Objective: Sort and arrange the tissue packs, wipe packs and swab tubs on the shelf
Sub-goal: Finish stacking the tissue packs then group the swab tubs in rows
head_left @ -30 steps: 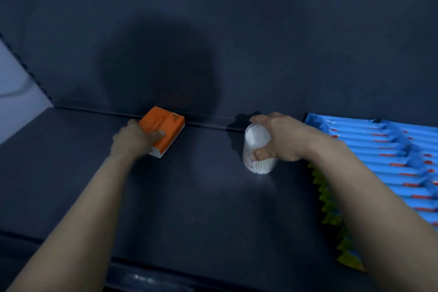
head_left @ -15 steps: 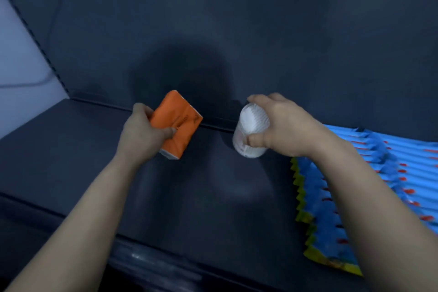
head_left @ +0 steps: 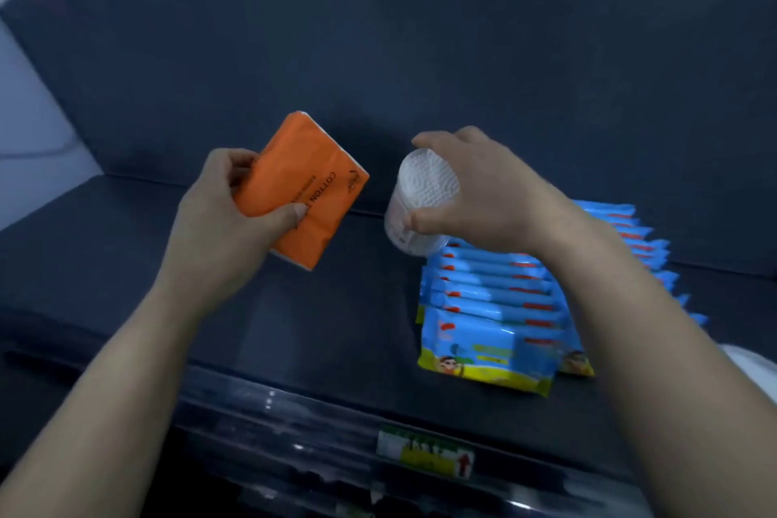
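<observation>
Since half a second ago: both hands have come up and back toward the body, each with its item clear of the shelf [head_left: 126, 265]. The whole wipe pack row [head_left: 487, 307] is now in view.

Left hand [head_left: 218, 219]: thumb pressed across the orange face of the tissue pack [head_left: 302, 189], fingers curled behind its 9 o'clock edge. The pack is in the air and tilted diamond-wise, one corner at 12 o'clock.

Right hand [head_left: 483, 193]: thumb and fingers curled round the swab tub [head_left: 420, 198] from its 3 o'clock side. The tub is tipped, white swab end toward the camera, its far end pointing to about 5 o'clock, just above the back of the wipe row. I can't tell whether it touches the row.

Key relation: the bare shelf lies at 9 o'clock of the wipe row, under and ahead of the left hand. My read is that the left hand is nearer an open slot, so the tissue pack likely goes down there, and the tub needs uprighting before it is set down.
</observation>
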